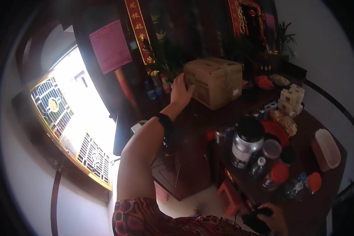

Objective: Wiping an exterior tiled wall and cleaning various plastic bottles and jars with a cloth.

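Note:
A taped brown cardboard box (216, 79) sits on the dark wooden table ahead of me. My left hand (181, 91) reaches out to its left side, fingers spread against the cardboard rather than wrapped around it. On that wrist is a black band (165, 126). Low at the right, my right hand (274, 219) has its fingers around a black object (257, 219), too dark to identify. Close to that hand, on the right-hand table, stand a clear bottle (295, 190) and a jar with a red lid (278, 174).
A large black-lidded jar (246, 144), a red plate (274, 132), stacked small boxes (290, 98) and a pink oblong container (326, 150) crowd the right table. Blue bottles (153, 91) stand left of the carton. Under the table edge is a red plastic stool (230, 199).

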`<state>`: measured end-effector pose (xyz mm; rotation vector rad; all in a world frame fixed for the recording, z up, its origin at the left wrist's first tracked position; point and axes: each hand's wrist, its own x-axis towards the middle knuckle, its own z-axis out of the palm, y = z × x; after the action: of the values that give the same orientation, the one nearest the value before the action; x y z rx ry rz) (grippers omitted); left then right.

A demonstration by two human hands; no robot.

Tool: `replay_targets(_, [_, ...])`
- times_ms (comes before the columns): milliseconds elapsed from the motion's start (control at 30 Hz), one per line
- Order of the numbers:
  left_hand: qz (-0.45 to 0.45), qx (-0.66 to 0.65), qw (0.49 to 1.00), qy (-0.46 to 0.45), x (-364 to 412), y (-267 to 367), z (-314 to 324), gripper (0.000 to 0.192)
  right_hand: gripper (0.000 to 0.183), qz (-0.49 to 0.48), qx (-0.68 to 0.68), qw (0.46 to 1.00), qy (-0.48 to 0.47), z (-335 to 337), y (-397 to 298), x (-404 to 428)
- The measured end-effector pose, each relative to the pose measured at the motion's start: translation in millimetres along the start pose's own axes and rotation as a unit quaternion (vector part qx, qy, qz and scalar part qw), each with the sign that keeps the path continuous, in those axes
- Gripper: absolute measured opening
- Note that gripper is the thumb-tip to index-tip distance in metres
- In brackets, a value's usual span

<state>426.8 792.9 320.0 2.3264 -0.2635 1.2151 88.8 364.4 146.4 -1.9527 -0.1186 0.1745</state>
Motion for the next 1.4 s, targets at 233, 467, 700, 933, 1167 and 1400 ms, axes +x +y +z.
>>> replay_targets(233, [-0.053,0.177,0.977,-0.108,77,-196,-8,0.06,0.029,0.018,0.006,1.0,-0.014,86,-43,64])
replay_targets(467, [-0.157,0.255,0.949,-0.096,125,-304,-10,0.054,0.031,0.032,-0.05,0.998,0.018,121,-78,115])
replay_targets(700, [-0.165,0.289,0.937,-0.107,128,-402,-18,0.069,0.032,0.07,-0.031,0.996,0.045,136,-91,132])
replay_targets(933, [-0.068,0.272,0.957,-0.069,115,-470,-1,0.078,0.031,0.074,-0.01,0.997,0.009,144,-80,157])
replay_targets(1167, [-0.141,0.343,0.922,-0.11,125,-428,7,0.077,0.034,0.06,-0.033,0.997,0.029,153,-74,165])
replay_targets(1400, [-0.178,0.242,0.947,-0.109,127,-446,8,0.043,0.036,0.069,-0.113,0.991,0.015,156,-81,180])
